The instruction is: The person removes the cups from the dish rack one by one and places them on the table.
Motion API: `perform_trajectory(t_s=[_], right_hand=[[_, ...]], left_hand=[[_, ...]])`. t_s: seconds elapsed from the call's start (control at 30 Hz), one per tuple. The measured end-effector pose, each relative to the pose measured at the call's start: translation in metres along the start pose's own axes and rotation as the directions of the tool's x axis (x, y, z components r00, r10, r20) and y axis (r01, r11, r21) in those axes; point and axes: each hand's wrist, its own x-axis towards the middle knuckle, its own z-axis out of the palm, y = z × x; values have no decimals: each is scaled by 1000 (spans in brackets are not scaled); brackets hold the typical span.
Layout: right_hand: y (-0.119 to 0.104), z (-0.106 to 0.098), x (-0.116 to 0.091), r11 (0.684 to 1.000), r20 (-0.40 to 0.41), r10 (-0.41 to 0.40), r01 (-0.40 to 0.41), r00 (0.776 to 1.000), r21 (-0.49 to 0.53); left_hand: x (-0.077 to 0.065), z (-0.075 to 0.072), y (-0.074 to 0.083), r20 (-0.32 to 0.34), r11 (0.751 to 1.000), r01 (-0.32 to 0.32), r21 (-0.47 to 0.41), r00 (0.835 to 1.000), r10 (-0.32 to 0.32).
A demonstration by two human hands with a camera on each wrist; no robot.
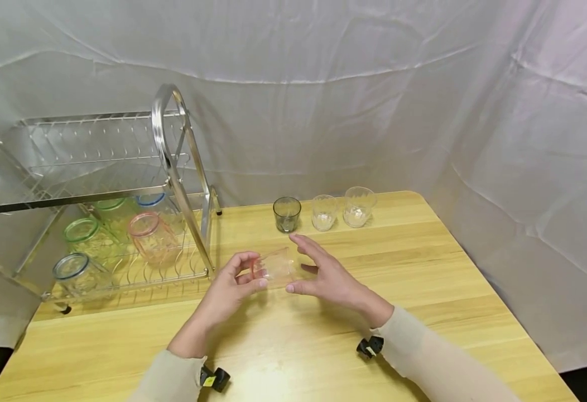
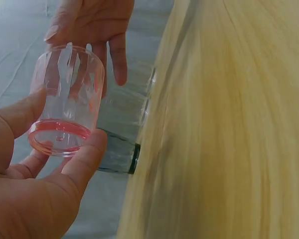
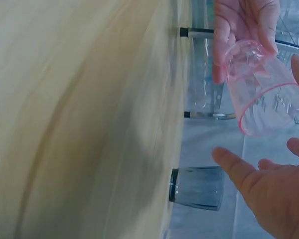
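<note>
A clear pink-tinted glass [image 1: 277, 268] is held on its side above the table, its thicker pink base toward the left. My left hand [image 1: 233, 283] grips it round the base end, as the fingers and thumb [image 2: 20, 117] show in the left wrist view. Over at the mouth end, my right hand [image 1: 330, 278] is spread, thumb apart from the fingers. In the right wrist view a gap shows between that hand [image 3: 276, 186] and the glass rim. Behind the hands stands a dark grey glass [image 1: 287, 215].
Two clear glasses [image 1: 325, 213] [image 1: 359, 207] stand right of the grey one along the back of the wooden table [image 1: 424, 312]. On the left is a metal two-tier dish rack [image 1: 188, 195]; its lower tier carries several glasses with green, blue and pink rings. Grey cloth [image 1: 293, 111] hangs behind.
</note>
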Motion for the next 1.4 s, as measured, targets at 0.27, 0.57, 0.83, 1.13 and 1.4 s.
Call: perform_trajectory(t_s=[0.27,0.57,0.83,1.13,1.4], right_hand=[[0,5,-2,998,21,29,-30,999,62],[0,9,-4,982,55,39,-49,998,184],[1,9,-4,983,16,40,-42,999,181],[2,8,-5,980,5,32,-33,999,197],[4,-6,-10,986,-35,41,-34,999,163]], left_hand=[[0,5,-4,21,1000,2,-12,1000,-2],[1,7,-7,45,999,9,-48,999,-7],[2,11,-5,50,998,10,-57,999,-7],[-2,11,-2,36,1000,17,13,999,-18],[-27,5,15,-104,934,42,356,995,-5]])
